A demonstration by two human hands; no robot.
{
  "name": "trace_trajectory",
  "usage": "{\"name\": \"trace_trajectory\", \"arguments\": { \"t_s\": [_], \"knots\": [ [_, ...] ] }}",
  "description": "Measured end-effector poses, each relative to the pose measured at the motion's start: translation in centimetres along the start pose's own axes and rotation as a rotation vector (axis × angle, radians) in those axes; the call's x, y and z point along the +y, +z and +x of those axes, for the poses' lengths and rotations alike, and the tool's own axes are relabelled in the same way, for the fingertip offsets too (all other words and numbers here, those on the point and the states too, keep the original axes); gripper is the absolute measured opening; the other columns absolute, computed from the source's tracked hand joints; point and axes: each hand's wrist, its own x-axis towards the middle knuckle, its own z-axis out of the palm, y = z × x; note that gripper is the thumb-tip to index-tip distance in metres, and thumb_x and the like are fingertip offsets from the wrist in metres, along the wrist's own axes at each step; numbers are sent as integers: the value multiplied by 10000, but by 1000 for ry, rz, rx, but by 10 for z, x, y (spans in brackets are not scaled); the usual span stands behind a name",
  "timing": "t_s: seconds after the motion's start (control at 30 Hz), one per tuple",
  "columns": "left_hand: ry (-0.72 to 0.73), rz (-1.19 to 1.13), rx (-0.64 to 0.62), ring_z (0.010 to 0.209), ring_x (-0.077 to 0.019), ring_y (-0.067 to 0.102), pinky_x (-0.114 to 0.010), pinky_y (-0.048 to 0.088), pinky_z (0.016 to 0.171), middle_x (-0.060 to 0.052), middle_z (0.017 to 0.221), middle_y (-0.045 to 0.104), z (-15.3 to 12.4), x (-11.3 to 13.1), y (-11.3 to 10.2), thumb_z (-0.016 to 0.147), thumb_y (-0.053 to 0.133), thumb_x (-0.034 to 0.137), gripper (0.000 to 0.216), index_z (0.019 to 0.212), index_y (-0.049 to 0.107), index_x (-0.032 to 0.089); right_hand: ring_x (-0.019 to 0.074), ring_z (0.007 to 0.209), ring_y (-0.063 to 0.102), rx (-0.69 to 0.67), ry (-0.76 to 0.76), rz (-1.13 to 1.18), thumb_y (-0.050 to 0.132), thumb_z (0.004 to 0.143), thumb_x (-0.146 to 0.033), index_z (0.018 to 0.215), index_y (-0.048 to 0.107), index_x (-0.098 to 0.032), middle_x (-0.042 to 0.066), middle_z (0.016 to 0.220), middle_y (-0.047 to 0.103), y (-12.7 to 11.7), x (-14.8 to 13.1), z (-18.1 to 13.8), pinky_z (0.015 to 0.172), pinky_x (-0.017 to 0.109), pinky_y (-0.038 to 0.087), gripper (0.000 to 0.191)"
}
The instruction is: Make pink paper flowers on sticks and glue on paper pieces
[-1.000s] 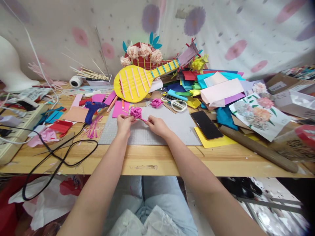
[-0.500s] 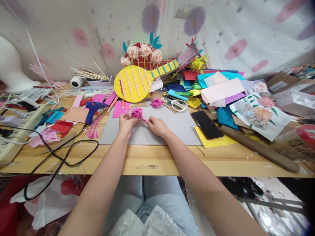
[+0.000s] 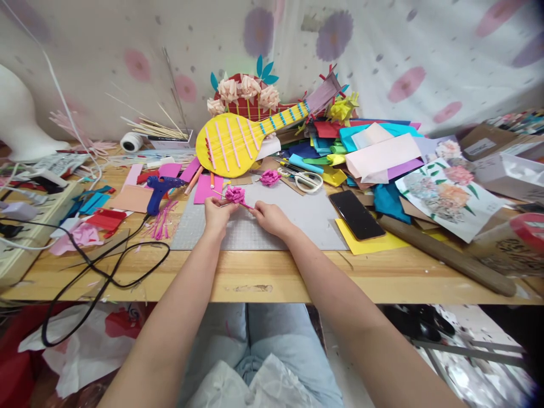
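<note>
I see two pink flowers (image 3: 235, 195) (image 3: 271, 178). The left hand (image 3: 219, 215) holds one, all crinkly; the right hand (image 3: 272, 218) pinches its strip (image 3: 247, 206).

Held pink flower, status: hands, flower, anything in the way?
Left hand holds flower. Right hand pinches its pink strip. Second flower and scissors beyond, clear of both hands.

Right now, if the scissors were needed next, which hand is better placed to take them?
Probably the right hand: it is nearer the white-handled scissors and only pinches a thin pink strip, while the left hand is farther off, holding the pink paper flower.
</note>
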Motion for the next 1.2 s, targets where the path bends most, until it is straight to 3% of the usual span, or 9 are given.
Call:
{"name": "trace_trajectory", "arguments": {
  "t_s": [0.27, 0.57, 0.97, 1.2],
  "knots": [
    [-64, -118, -35, 525, -117, 597, -305, 498, 654, 57, 613, 606, -3, 3, 4, 425, 708, -11, 584, 764, 290, 213, 126, 602, 522, -43, -32, 73, 372, 897, -340, 787, 543, -185, 29, 658, 615, -7, 4, -1, 566, 218, 278, 256],
    [-82, -169, -90, 585, -133, 627, -318, 505, 682, 37, 611, 618, 0, 3, 2, 437, 696, -22, 558, 745, 289, 204, 116, 591, 502, -106, -84, 140, 352, 900, -317, 760, 521, -186, -8, 566, 558, -12, 3, -2, 591, 205, 288, 256],
    [67, -89, -110, 603, -117, 603, -276, 482, 664, 61, 611, 586, 1, 1, 4, 443, 693, 31, 501, 747, 332, 200, 122, 597, 499, -63, -39, 151, 351, 896, -304, 805, 536, -188, 2, 629, 583, -5, 4, 0, 582, 212, 297, 236],
    [-97, -257, -155, 634, -129, 588, -376, 496, 728, 46, 616, 571, 1, 10, 2, 509, 601, 68, 308, 725, 414, 182, 120, 599, 506, 13, -3, 161, 387, 884, -334, 791, 544, -194, 6, 653, 598, -4, 5, 0, 572, 213, 297, 230]
  ]
}}
